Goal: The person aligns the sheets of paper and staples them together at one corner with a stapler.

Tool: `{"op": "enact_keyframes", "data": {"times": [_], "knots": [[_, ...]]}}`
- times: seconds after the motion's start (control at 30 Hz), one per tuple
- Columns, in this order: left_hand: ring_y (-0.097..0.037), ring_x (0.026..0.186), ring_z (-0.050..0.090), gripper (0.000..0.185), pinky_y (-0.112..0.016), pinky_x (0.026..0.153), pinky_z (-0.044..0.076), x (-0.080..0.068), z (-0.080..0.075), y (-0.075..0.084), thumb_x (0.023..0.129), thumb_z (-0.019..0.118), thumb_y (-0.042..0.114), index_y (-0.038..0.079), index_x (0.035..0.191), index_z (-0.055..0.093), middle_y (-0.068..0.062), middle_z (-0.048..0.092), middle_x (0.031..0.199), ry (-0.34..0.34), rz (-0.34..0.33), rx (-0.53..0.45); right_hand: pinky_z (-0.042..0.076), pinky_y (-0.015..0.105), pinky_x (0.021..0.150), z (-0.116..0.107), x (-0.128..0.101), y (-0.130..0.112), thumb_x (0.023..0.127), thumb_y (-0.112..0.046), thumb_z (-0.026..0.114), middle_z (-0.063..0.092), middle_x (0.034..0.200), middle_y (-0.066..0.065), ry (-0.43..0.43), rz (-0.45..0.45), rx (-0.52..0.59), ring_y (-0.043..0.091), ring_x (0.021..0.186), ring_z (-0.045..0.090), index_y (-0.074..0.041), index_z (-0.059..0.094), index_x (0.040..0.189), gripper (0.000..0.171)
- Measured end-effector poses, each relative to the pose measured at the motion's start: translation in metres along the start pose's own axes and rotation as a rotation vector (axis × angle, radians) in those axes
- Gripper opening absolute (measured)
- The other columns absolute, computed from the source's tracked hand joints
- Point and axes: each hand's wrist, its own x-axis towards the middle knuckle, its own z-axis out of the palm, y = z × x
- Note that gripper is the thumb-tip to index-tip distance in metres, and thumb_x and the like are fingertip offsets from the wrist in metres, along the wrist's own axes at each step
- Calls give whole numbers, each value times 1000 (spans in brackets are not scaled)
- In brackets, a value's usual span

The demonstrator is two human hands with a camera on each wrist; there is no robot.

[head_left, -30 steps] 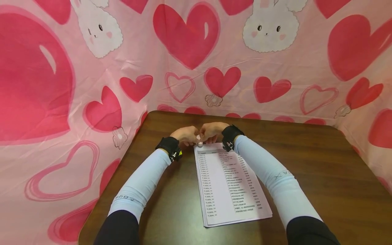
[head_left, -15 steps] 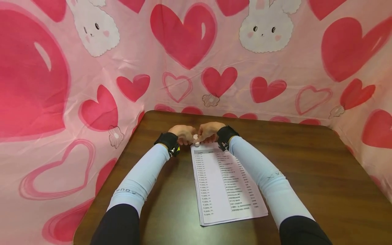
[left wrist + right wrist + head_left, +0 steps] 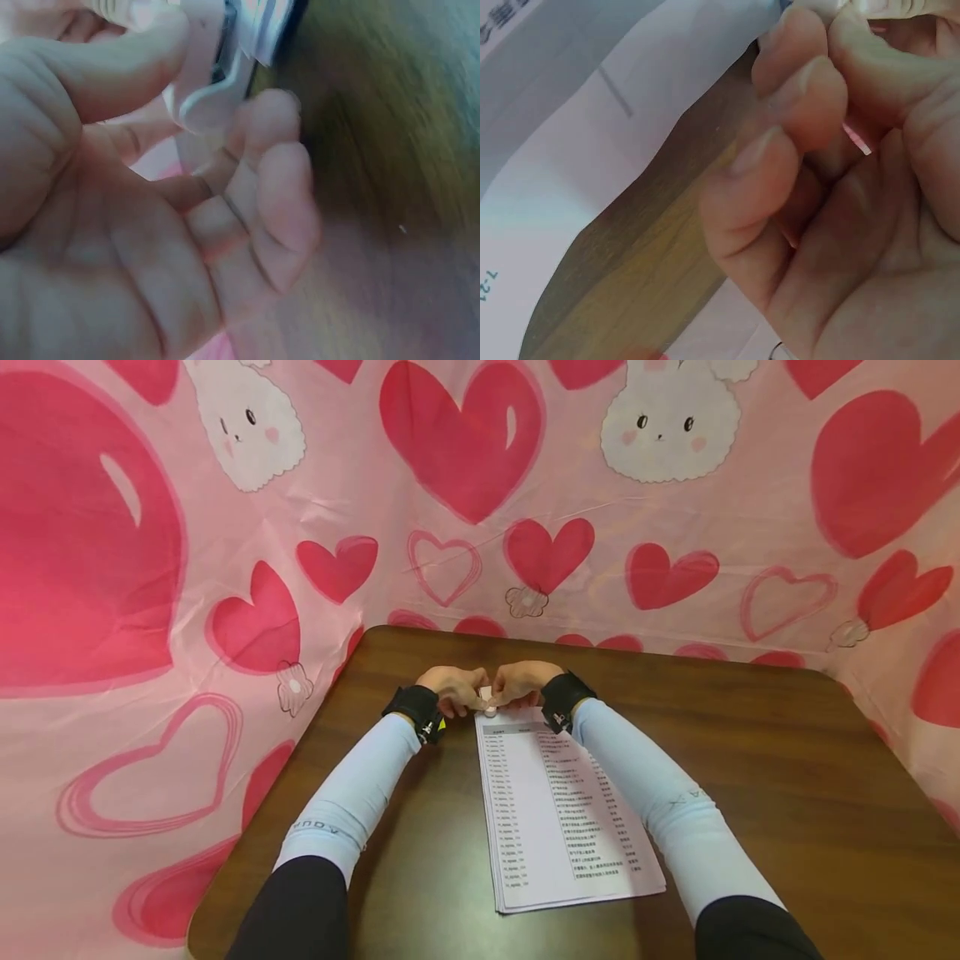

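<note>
A small pale stapler (image 3: 214, 105) sits at the far left corner of a stack of printed sheets (image 3: 536, 810). My left hand (image 3: 452, 687) grips it, the thumb lying along its top and the other fingers curled below. From the right, my right hand (image 3: 522, 682) pinches the same stapler with thumb and forefinger, its thumb meeting the left one. In the right wrist view the remaining right fingers (image 3: 754, 180) curl loosely beside the sheets' far edge. Both hands hide much of the stapler in the head view.
The sheets lie on a dark brown wooden table (image 3: 750, 760) with rounded far corners. A pink cloth (image 3: 570, 493) with hearts and rabbits hangs behind it and along the sides. Black camera straps (image 3: 416, 710) circle both wrists.
Both hands stay at the stack's corner around the stapler, with small shifts of thumbs and fingers; the thumbs now meet over it. The head view has swayed slightly.
</note>
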Motion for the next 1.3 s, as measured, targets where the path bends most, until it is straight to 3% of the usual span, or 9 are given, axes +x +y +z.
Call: {"op": "enact_keyframes", "data": {"times": [0.2,0.47,0.83,1.03,1.3], "knots": [[-26,93,64,46,-34,68,57,1,3,1,90,70,36,22,124,43,-12,59,110,13,-4,32,42,27,53,3,2,6,98,-30,59,56,67,-1,19,-53,-51,13,59,48,-12,66,85,23],[-26,90,64,48,-35,66,58,1,4,6,90,70,31,22,127,42,-11,59,107,32,-11,45,32,26,53,10,5,17,98,-38,57,46,66,-5,14,-57,34,12,60,42,-18,64,82,27],[-25,87,64,42,-36,68,57,-1,7,4,90,70,33,21,122,46,-9,61,103,49,-12,65,40,28,57,9,3,9,96,-35,61,46,66,-5,17,-30,12,12,65,45,-16,66,82,24],[-24,87,67,41,-37,70,57,-3,9,1,89,70,35,20,120,47,-8,62,101,43,-20,116,30,25,50,14,5,3,95,-32,64,42,60,-6,20,-49,-2,11,55,40,-13,64,78,26],[-25,88,65,43,-37,70,54,-4,2,5,90,69,38,17,124,52,-7,63,104,42,60,120,30,26,50,6,3,13,95,-30,64,44,61,-4,12,-63,94,13,56,40,-12,65,79,24]]}}
